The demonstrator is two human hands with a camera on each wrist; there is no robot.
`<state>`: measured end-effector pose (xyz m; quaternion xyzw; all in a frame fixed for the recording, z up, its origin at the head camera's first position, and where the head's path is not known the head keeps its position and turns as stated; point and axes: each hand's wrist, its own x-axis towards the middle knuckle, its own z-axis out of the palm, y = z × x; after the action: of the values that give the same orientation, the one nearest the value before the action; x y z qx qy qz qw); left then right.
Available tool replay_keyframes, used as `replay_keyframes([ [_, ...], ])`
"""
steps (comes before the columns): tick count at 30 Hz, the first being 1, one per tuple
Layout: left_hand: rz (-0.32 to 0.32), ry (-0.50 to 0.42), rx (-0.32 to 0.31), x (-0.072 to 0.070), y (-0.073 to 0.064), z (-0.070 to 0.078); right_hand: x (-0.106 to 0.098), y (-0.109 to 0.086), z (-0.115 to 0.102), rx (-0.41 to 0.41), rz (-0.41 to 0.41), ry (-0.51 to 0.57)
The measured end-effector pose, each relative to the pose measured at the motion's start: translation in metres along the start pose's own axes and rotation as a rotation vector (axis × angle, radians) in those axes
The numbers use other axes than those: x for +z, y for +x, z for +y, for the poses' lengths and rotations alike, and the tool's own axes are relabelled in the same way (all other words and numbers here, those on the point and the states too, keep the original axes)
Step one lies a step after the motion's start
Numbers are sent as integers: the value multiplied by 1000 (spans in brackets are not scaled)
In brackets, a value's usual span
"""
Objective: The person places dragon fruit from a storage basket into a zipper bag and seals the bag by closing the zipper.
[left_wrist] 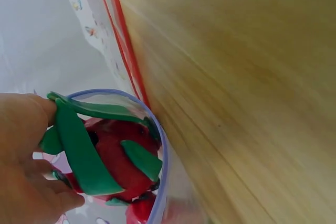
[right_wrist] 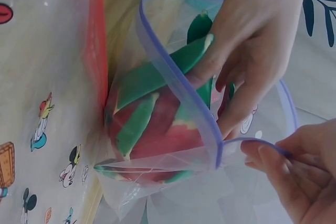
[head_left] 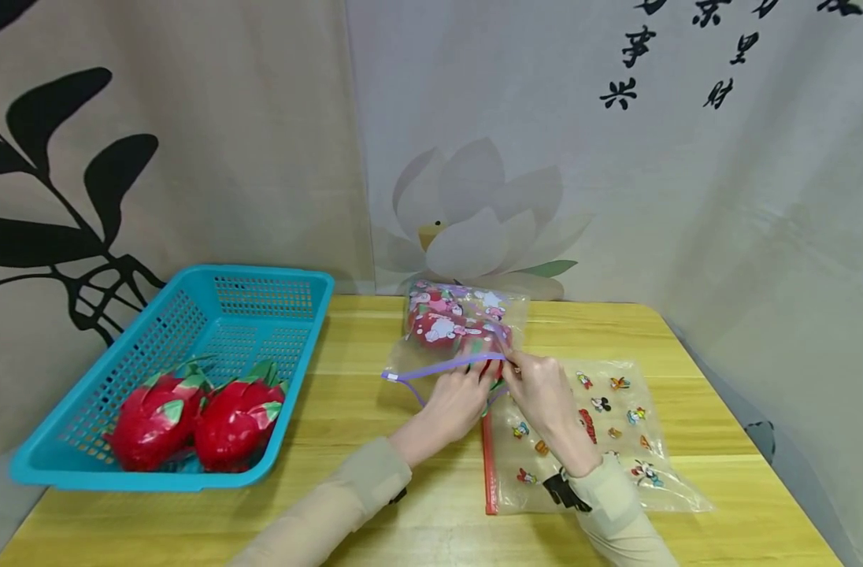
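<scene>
A clear zip bag [head_left: 467,362] with a purple zip edge and cartoon prints stands with its mouth spread. My left hand [head_left: 460,402] reaches into the mouth and holds a red dragon fruit [left_wrist: 118,156] by its green leafy end. The right wrist view shows that dragon fruit [right_wrist: 163,129] inside the bag, left fingers among its leaves. At the mouth's right side my right hand [head_left: 541,386] pinches the purple zip edge [right_wrist: 262,142]. More red shows deeper in the bag, partly hidden by the prints.
A blue plastic basket [head_left: 314,331] on the left holds two red dragon fruits [head_left: 236,425]. Another clear bag [head_left: 616,441] with a red zip and cartoon prints lies flat under the right forearm. Behind the wooden table [head_left: 403,520] hangs a printed curtain [head_left: 687,197].
</scene>
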<state>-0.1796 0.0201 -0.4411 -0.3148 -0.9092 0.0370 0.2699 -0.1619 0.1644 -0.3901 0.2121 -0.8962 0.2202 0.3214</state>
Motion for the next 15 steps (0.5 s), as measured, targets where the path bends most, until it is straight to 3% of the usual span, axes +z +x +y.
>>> replay_keyframes([
  [7, 13, 32, -14, 2, 7, 2, 0, 0, 0, -2, -19, -27],
  [15, -45, 29, -24, -1, 13, 3, -1, 0, -2, -18, -23, -36],
])
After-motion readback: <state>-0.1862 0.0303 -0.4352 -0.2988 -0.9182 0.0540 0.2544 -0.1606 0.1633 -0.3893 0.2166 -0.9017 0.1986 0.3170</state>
